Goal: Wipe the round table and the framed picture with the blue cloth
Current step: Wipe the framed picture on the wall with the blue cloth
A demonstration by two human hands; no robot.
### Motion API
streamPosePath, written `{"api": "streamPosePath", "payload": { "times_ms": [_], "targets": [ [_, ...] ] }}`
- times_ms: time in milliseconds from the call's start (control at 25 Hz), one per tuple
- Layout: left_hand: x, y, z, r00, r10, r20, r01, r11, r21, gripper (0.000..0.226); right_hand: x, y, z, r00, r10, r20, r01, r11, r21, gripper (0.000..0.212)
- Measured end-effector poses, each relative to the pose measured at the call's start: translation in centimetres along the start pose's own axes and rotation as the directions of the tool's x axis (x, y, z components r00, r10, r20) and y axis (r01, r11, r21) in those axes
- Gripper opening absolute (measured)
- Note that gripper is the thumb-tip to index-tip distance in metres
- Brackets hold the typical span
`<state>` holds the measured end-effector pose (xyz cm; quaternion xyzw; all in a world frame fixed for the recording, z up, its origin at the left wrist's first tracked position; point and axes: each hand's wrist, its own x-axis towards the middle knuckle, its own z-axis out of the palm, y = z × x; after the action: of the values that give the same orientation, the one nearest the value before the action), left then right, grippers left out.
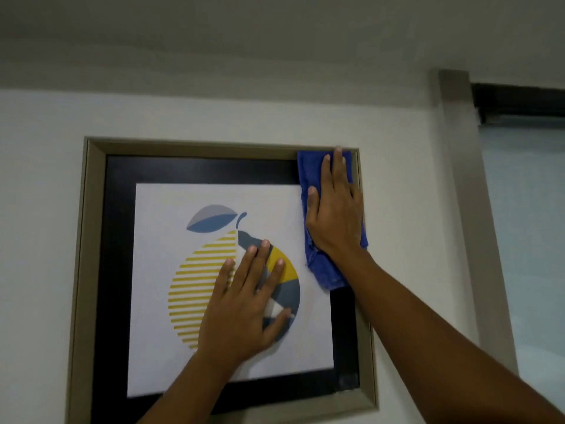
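Note:
The framed picture (91, 240) hangs on a white wall, with a beige frame, a black mat and a print of a yellow, grey and blue fruit. My right hand (334, 209) lies flat on the blue cloth (308, 169), pressing it against the picture's upper right corner; its fingertips reach the top frame edge. A tail of the cloth hangs below the wrist. My left hand (244, 301) rests flat and spread on the middle of the print, holding nothing. The round table is out of view.
A beige door or window jamb (467, 194) stands to the right of the picture, with a frosted pane (526, 240) beyond it. The ceiling (244, 41) runs close above the frame.

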<state>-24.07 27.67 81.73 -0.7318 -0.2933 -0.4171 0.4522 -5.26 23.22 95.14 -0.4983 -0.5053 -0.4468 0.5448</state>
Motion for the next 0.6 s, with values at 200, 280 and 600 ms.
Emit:
{"api": "streamPosePath", "payload": {
  "times_ms": [200, 280, 600],
  "targets": [
    [-0.2, 0.1, 0.7, 1.000, -0.002, -0.022, 0.002, 1.000, 0.018, 0.078, -10.2, 0.4, 0.7, 0.999, 0.045, 0.025, -0.048, 0.992, 0.114, 0.062],
    [-0.7, 0.3, 1.1, 0.999, -0.010, -0.039, 0.011, 1.000, 0.029, 0.079, -17.8, 0.4, 0.5, 0.994, 0.079, 0.079, -0.090, 0.984, 0.155, 0.065],
    [-1.5, 0.8, 1.6, 0.998, -0.013, -0.064, 0.014, 1.000, 0.008, 0.079, -20.6, 1.2, 0.3, 1.000, 0.020, -0.021, -0.014, 0.968, 0.252, 0.061]
  ]
}}
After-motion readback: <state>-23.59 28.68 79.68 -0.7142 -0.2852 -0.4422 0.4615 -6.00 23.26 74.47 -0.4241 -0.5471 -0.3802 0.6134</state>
